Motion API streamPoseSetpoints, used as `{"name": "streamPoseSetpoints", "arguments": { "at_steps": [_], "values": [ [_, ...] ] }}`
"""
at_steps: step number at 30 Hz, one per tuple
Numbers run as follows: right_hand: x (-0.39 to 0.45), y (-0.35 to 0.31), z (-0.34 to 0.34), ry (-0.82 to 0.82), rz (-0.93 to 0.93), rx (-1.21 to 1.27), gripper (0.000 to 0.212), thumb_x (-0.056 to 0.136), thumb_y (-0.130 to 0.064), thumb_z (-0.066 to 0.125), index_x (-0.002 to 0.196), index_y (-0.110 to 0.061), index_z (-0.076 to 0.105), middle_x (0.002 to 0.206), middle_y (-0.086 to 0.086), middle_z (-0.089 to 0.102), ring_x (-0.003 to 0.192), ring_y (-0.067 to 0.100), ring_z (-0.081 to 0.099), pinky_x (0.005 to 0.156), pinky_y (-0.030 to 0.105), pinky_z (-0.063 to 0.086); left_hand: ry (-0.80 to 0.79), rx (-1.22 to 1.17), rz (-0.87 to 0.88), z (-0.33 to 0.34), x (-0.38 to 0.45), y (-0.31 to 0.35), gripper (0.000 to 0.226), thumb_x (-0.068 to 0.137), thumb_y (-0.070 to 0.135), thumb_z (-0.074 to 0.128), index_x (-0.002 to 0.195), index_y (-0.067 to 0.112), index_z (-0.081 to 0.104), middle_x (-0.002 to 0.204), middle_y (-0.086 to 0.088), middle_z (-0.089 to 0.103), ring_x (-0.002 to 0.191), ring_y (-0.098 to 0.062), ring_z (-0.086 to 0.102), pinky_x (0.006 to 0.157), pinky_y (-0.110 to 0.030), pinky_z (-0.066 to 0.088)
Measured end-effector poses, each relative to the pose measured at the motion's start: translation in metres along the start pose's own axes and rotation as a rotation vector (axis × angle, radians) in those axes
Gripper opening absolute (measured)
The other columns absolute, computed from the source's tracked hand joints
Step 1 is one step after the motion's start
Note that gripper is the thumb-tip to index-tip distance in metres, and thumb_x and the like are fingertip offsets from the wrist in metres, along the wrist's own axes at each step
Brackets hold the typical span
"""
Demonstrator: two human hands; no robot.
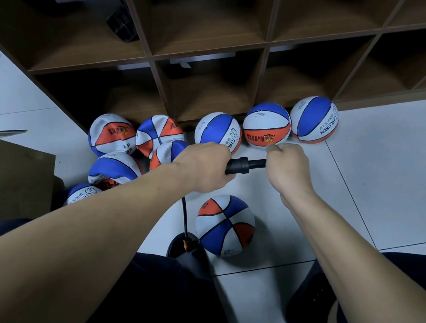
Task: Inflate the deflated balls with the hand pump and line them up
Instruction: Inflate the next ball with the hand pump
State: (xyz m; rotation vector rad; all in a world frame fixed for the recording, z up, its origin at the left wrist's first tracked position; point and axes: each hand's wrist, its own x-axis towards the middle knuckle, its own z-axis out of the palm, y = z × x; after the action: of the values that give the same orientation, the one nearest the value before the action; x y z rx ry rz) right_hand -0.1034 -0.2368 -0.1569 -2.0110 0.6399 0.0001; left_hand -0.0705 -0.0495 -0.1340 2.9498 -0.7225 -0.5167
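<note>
Gripping the pump [244, 165], both my hands hide most of it: my left hand [206, 168] is curled round the barrel and my right hand [287, 165] is closed on the handle end, so only a short black stretch shows between them. A hose [185, 218] drops from under my left hand to a spot by my knee; I cannot make out where it joins the ball [226, 225] on the floor [391, 169] just beside it. Three round balls [266, 124] stand in a row against the foot of the shelf [211, 51]. Left of them, the slack balls [136, 143] lie heaped, one half hidden behind my left forearm, beside a box [6, 177] cut off at the left edge.
</note>
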Motion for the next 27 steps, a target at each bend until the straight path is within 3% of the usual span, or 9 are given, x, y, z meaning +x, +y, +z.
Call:
{"name": "streamPoseSetpoints", "arguments": {
  "at_steps": [8, 15, 19, 22, 27],
  "values": [
    [-0.021, -0.005, 0.015, -0.068, -0.052, 0.005, 0.038, 0.109, -0.026, 0.046, 0.073, -0.015, 0.049, 0.077, 0.002, 0.055, 0.068, 0.020, 0.049, 0.062, 0.033, 0.038, 0.018, 0.039, 0.044, -0.003, 0.001, 0.009, 0.028, 0.101, 0.047, 0.061, 0.083, 0.027, 0.060, 0.072, 0.003, 0.060, 0.064, -0.017, 0.059, 0.054, -0.031, 0.041],
    [-0.017, -0.002, 0.013, -0.163, 0.025, 0.022, 0.042, 0.107, -0.027, 0.053, 0.067, -0.015, 0.045, 0.065, 0.000, 0.047, 0.063, 0.022, 0.043, 0.061, 0.034, 0.034, -0.003, 0.073, 0.068, 0.002, 0.003, 0.002, 0.025, 0.100, 0.046, 0.064, 0.083, 0.030, 0.057, 0.075, 0.005, 0.061, 0.068, -0.017, 0.060, 0.057, -0.032, 0.041],
    [0.007, 0.006, -0.013, -0.041, 0.110, 0.060, 0.044, 0.096, -0.023, 0.058, 0.059, -0.019, 0.035, 0.054, -0.003, 0.034, 0.060, 0.025, 0.032, 0.059, 0.034, 0.028, -0.048, 0.042, 0.007, -0.002, 0.005, -0.019, 0.023, 0.098, 0.046, 0.065, 0.084, 0.030, 0.058, 0.079, 0.005, 0.063, 0.074, -0.018, 0.062, 0.061, -0.034, 0.047],
    [0.019, 0.010, -0.030, 0.046, 0.198, 0.146, 0.042, 0.089, -0.022, 0.060, 0.059, -0.021, 0.031, 0.060, 0.002, 0.030, 0.064, 0.025, 0.027, 0.058, 0.036, 0.023, -0.095, 0.009, -0.030, -0.007, 0.004, -0.032, 0.022, 0.097, 0.047, 0.066, 0.085, 0.029, 0.061, 0.079, 0.004, 0.065, 0.075, -0.019, 0.064, 0.065, -0.035, 0.054],
    [0.006, 0.010, -0.013, 0.134, 0.176, 0.163, 0.049, 0.097, -0.017, 0.056, 0.056, -0.018, 0.030, 0.038, -0.010, 0.028, 0.056, 0.025, 0.027, 0.059, 0.037, 0.025, -0.037, 0.064, -0.006, -0.004, 0.003, -0.018, 0.023, 0.100, 0.048, 0.063, 0.086, 0.030, 0.061, 0.079, 0.005, 0.063, 0.072, -0.016, 0.060, 0.059, -0.032, 0.043]
  ]
}}
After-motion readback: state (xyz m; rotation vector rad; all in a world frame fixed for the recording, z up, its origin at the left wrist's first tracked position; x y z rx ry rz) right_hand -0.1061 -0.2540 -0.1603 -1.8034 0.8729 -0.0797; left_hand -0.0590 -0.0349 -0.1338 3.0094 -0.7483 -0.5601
